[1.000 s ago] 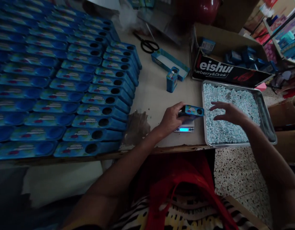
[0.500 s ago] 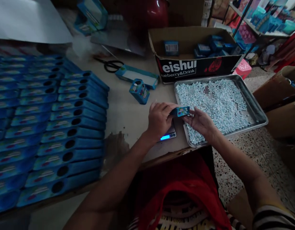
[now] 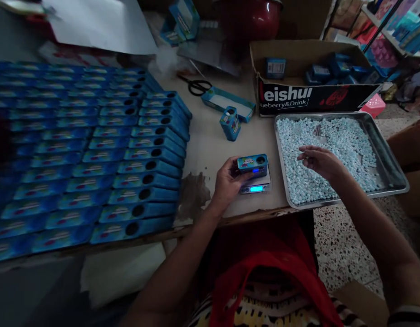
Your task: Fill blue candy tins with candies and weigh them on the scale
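Note:
My left hand (image 3: 227, 181) is closed around the left end of a blue candy box (image 3: 252, 162), its thumb along the front side. The box has a round dark hole in its top at the right end and sits upright on a small digital scale (image 3: 260, 187) with a lit blue display. Over a metal tray (image 3: 392, 179) of pale blue and white pellets (image 3: 298, 181) hovers my right hand (image 3: 317, 161). Its fingers are bent and drawn together; whatever they may hold is too small to make out.
Rows of blue boxes (image 3: 104, 170) with holes fill the left side. A single box (image 3: 230, 125), a long open carton (image 3: 226, 101) and scissors (image 3: 199, 86) lie behind the scale. A cardboard box (image 3: 281, 97) with blue packs stands behind the tray.
The candy box has been turned upright and lowered onto the scale in my left hand. My right hand has left it and moved right, over the tray. The view has shifted left.

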Motion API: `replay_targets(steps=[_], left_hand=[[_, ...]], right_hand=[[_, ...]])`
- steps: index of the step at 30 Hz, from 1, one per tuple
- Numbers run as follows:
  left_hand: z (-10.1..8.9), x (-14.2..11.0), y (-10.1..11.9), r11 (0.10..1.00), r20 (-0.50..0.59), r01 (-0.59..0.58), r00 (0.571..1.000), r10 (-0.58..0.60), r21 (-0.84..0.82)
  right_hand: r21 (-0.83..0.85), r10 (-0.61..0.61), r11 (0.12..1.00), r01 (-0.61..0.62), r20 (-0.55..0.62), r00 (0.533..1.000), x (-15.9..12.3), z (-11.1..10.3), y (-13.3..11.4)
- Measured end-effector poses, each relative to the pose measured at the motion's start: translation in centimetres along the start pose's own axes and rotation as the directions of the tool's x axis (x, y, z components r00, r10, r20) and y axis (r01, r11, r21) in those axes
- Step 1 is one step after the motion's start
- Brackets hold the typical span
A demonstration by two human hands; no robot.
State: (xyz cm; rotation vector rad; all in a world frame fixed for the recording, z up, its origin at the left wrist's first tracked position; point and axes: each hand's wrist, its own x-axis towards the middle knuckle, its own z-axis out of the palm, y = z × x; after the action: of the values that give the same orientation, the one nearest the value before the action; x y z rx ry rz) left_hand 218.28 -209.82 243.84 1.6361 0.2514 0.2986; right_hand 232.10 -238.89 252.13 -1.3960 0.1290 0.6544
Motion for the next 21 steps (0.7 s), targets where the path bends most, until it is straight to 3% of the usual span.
replay_targets(steps=[6,12,14,17,21], left_hand=[[-2.4,-0.8,1.1,0.992,0.001,-0.116,0.993,0.116,0.038],[-6.1,-2.2,4.0,0.985,-0.187,-0.102,0.974,0.128,0.142],[-6.6,-2.9,5.5,0.97,-0.249,-0.151,0.948,0.196,0.189],[-6.8,-3.8,7.6,0.909,-0.306,-0.289,0.873,0.38,0.301],[-7.1,-4.6,9.6,0.758,-0.238,-0.393,0.786,0.571,0.521]], right_hand=[[0.004,0.047,0.999,-0.047,-0.114,0.992,-0.4,-0.3,-1.5],[-0.171,-0.021,0.985,0.009,-0.071,0.997,-1.8,0.3,-2.9],[-0.267,-0.046,0.962,0.048,0.014,0.999,-2.0,1.4,-3.3],[-0.41,-0.046,0.908,0.088,0.111,0.993,-1.8,3.8,-3.9],[-0.524,-0.053,0.839,0.148,0.192,0.98,-1.1,7.7,-4.6]])
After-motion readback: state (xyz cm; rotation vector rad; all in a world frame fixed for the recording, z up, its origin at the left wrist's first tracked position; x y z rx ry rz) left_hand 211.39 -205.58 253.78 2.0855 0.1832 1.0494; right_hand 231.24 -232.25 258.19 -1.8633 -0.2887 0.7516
